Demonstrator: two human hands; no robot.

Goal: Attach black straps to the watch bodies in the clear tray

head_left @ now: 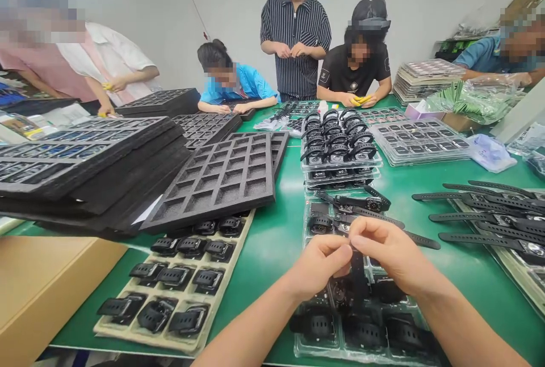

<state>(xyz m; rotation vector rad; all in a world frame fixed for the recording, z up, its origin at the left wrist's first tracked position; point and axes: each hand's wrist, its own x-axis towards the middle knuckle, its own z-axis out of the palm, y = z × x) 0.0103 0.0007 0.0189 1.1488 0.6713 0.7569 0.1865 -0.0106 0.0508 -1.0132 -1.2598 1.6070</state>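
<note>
My left hand (pixel 319 265) and my right hand (pixel 389 248) meet above a clear plastic tray (pixel 317 350). Thumb and fingertips are pinched together on both, and whatever lies between them is too small or hidden to make out. Just under the fingertips is a dark strap (pixel 358 276), close to a black smartwatch (pixel 339 294) in the tray; whether the fingers touch the strap I cannot tell. More black smartwatches with curled straps, such as this one (pixel 320 324), fill the nearest row. Behind my hands, a watch with its strap extended (pixel 372 203) lies across the tray.
Stacked watch trays (pixel 340 157) stand ahead. To the left are a beige tray (pixel 187 344) of watches, a black foam tray (pixel 221 180) and a cardboard box (pixel 46 293). Long-strapped watches (pixel 489 219) lie at right. Several people work around the green table (pixel 272 270).
</note>
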